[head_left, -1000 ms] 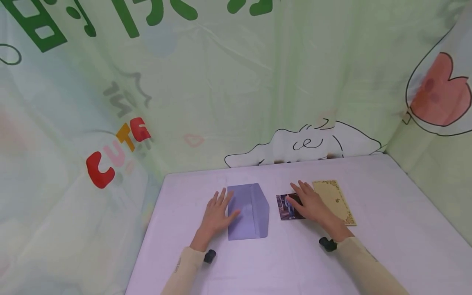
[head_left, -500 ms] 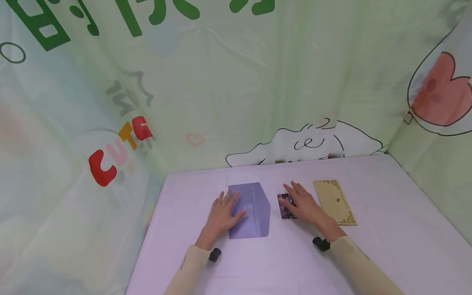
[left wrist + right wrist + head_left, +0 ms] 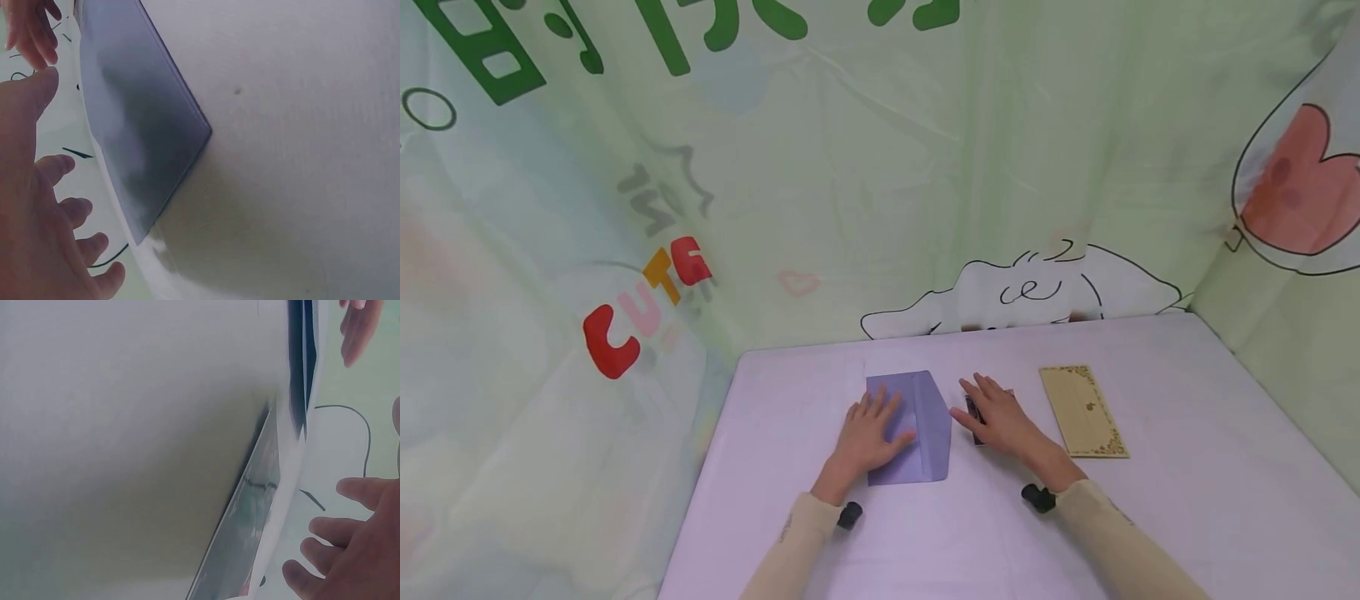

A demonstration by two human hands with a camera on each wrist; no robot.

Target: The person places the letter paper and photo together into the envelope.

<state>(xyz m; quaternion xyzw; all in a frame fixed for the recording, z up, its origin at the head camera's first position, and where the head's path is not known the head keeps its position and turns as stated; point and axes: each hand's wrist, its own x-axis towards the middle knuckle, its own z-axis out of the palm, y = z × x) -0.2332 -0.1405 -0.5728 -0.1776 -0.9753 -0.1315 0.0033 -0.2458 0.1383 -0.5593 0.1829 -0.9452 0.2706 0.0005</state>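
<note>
A purple envelope [image 3: 934,425] lies flat on the table with its pointed flap to the right. Over its left part hovers my left hand [image 3: 867,437], fingers spread; the left wrist view shows it apart from the envelope [image 3: 144,112], casting a shadow. My right hand [image 3: 1003,423] hangs with extended fingers above a small glossy picture card [image 3: 247,525], hiding most of it in the head view. Neither hand holds anything. To the right lies a tan rectangular card [image 3: 1082,408] with ornate brown corner decoration.
The table [image 3: 955,550] has a pale lilac cover. A printed curtain [image 3: 887,183] closes off the back and both sides. Small black cameras sit at the left wrist [image 3: 850,515] and the right wrist [image 3: 1037,498].
Both hands have drifted toward each other: the left moved right over the envelope, the right moved left across the picture card, uncovering the tan card. The things on the table stay put.
</note>
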